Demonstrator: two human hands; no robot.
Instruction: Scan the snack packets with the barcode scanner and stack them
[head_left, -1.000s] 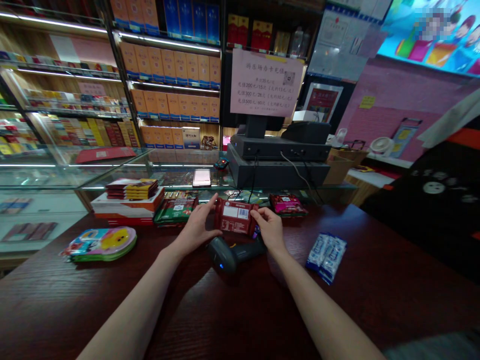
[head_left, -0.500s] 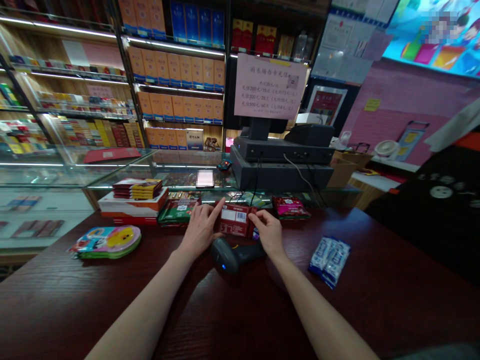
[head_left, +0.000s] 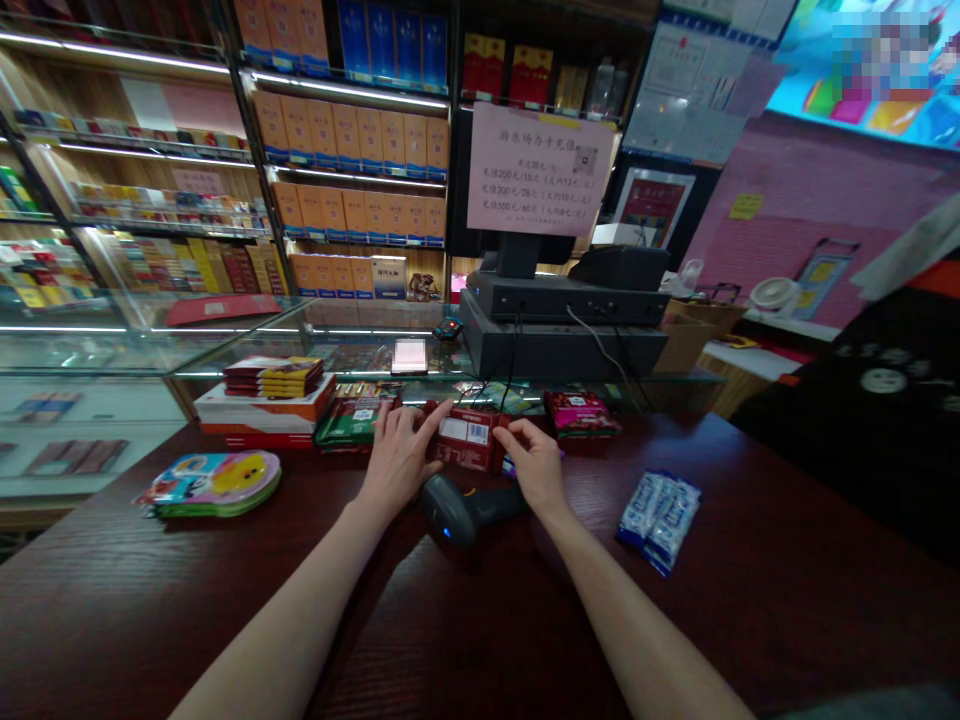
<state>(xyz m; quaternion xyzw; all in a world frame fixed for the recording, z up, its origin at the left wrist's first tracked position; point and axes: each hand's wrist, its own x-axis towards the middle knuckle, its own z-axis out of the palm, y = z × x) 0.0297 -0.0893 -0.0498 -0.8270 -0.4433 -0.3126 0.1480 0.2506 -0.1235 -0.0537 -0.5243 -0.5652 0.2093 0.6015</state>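
Observation:
A dark red snack packet (head_left: 465,440) stands tilted on the counter, its printed side with a white label and barcode facing me. My left hand (head_left: 399,455) is at its left edge, index finger along the top corner and thumb low on the side. With thumb and fingertips, my right hand (head_left: 534,462) pinches its right edge. Just in front of the packet lies a dark barcode scanner (head_left: 457,512) with a blue light, its handle reaching under my right hand. Something purple, partly hidden, shows behind my right fingers. Green packets (head_left: 351,420) lie left of my left hand.
Blue-and-white sachets (head_left: 660,520) lie to the right, a pink-red packet (head_left: 581,413) behind them. At left are colourful cartoon-shaped packs (head_left: 217,483) and a box (head_left: 262,410) topped with packets. A monitor stand (head_left: 562,300) and glass case stand behind. A person in dark clothing (head_left: 862,400) is at right.
The red packet and both hands have shifted very slightly to the left. Both hands stay at the packet's edges, and the scanner lies where it was.

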